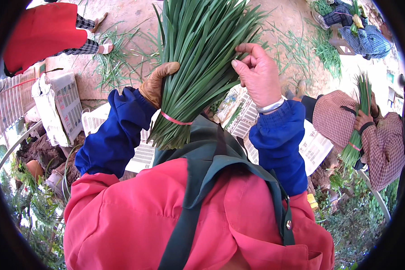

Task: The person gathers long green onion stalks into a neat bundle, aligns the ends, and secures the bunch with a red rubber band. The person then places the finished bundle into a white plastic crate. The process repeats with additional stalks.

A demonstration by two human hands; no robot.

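Observation:
A thick bundle of garlic chives [192,64] is held up in front of my chest, with its leaf blades fanning towards the top of the view. A pink band [175,118] circles it near the cut stem ends. My left hand [158,82], in a brown glove, grips the bundle's left side above the band, its thumb across the leaves. At the right edge of the leaves is my bare right hand [259,76]. Its thumb and index fingertips are apart, next to the outer blades. A silver bracelet [270,106] rings that wrist.
Plastic crates [65,104] stand at the left, and another white crate [244,118] is below my hands. Loose leaves [116,55] litter the floor. At right, a co-worker in a checked jacket [386,145] holds a banded bundle [357,121]. Other people are near both upper corners.

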